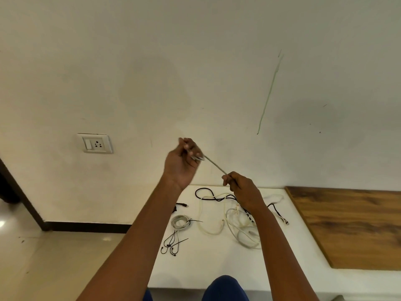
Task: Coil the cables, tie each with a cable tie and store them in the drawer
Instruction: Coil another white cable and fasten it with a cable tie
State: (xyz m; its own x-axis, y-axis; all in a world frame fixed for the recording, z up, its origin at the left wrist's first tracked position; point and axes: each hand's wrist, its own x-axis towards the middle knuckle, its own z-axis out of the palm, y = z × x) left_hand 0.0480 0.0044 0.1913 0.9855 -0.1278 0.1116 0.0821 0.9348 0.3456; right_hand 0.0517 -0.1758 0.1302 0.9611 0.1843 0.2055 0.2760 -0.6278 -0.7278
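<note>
Cables (233, 216) lie loose and tangled on the white tabletop (208, 263) in front of you, pale ones and black ones crossing each other. Left of that tangle sits a coiled cable (180, 222) already bound with a black tie, and just nearer you from the coil lie several loose black cable ties (172, 244). Right of the tangle the tabletop meets a wooden panel (351, 227). Behind the tangle rises a plain white wall (195, 61) with a thin green streak on it; well left of the tangle a wall socket (95, 143) with a switch is set in that wall, and below it a dark skirting runs along a pale tiled floor (54, 257).

You hold both hands raised above the tangle. Your left hand (183, 161) has its fingers curled round one end of a grey cable (214, 165), which stretches taut to your right hand (240, 185). Your right hand pinches the cable between thumb and curled fingers, and from there it drops toward the tangle. Your blue-clad knees (225, 288) show at the near edge of the tabletop.
</note>
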